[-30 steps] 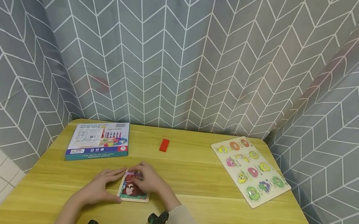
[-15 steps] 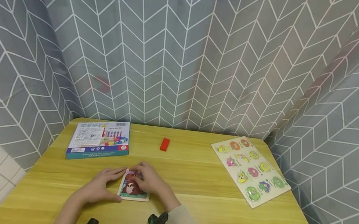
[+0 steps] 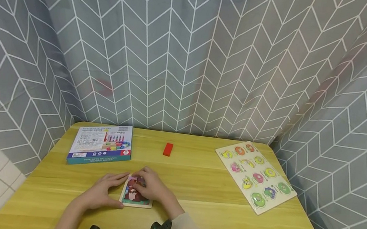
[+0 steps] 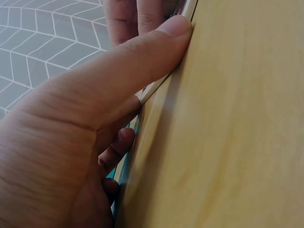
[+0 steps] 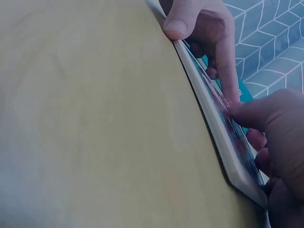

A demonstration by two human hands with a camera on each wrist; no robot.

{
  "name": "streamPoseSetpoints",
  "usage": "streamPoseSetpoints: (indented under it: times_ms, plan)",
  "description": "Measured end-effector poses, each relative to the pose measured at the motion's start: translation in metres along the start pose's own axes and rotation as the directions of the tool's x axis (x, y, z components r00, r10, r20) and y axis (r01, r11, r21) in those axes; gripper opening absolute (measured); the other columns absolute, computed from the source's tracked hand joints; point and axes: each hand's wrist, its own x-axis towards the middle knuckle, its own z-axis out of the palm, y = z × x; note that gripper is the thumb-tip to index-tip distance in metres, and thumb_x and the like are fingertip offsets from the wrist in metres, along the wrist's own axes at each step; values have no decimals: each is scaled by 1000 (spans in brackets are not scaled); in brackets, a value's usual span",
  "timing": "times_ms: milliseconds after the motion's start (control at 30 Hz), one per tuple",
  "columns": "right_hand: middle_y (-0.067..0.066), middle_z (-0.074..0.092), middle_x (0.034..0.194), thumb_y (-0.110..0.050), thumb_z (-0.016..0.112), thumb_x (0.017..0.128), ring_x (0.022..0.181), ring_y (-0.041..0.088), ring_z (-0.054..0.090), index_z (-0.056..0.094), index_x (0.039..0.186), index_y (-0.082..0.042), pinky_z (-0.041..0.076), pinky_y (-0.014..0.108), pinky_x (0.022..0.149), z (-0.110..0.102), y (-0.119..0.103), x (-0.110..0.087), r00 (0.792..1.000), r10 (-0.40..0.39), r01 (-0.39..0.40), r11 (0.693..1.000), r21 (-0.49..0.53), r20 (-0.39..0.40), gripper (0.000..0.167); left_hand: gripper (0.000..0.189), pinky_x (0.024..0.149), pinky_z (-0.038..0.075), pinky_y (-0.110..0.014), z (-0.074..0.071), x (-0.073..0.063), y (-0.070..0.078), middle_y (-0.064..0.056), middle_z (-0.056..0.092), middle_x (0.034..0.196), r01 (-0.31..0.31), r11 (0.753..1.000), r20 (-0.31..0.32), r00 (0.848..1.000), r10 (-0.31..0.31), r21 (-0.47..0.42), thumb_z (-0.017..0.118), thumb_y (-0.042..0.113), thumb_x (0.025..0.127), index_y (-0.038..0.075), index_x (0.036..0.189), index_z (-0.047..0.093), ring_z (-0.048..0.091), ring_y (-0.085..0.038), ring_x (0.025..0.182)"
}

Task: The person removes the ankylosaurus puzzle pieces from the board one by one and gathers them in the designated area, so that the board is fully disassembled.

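Observation:
A small rectangular picture puzzle [image 3: 133, 196] lies flat on the table, its pale border framing a brown animal with a light belly. My left hand [image 3: 99, 193] holds its left side, thumb at the near corner and fingers at the far one. In the left wrist view the left thumb [image 4: 156, 47] presses against the puzzle's edge. My right hand [image 3: 153, 186] reaches over the upper right part, fingers curled and thumb on the picture; it covers that part. In the right wrist view the right thumb [image 5: 249, 114] touches the picture, close to a left fingertip.
A boxed toy set [image 3: 102, 145] lies at the back left of the wooden table [image 3: 191, 221]. Back in the middle is a red block [image 3: 167, 149]. To the right lies a pale board with fruit pieces [image 3: 254, 175]. A patterned curtain [image 3: 190, 55] hangs behind.
Both hands stay on the puzzle, almost still. The right thumb and fingers shift very slightly over the picture.

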Motion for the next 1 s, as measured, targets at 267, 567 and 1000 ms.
streamPoseSetpoints:
  times_ms: [267, 567, 1000]
  plan:
    - [2, 65, 121, -21, 68, 105, 103, 7, 58, 73, 132, -11, 51, 22, 94, -2, -1, 0, 1000, -26, 26, 1000, 0, -17, 29, 103, 108, 38, -72, 1, 0, -3, -12, 48, 163, -22, 1000, -12, 1000, 22, 4, 92, 56, 74, 16, 160, 51, 44, -44, 138]
    - [2, 65, 122, -20, 66, 106, 101, 6, 57, 72, 132, -11, 50, 20, 92, -3, 0, 0, 1000, -27, 27, 999, 22, -13, 28, 103, 107, 38, -73, 0, 0, -2, -12, 48, 164, -25, 1000, -9, 1000, 25, 4, 91, 57, 75, 14, 159, 51, 43, -46, 140]
    - [3, 65, 124, -19, 66, 107, 106, 10, 58, 70, 134, -10, 52, 27, 96, -34, 14, -20, 998, -1, 12, 988, 157, -70, 29, 104, 110, 35, -76, 0, 0, -1, -12, 45, 166, -11, 1000, 2, 1000, 11, 0, 93, 56, 74, 13, 159, 51, 39, -50, 143]
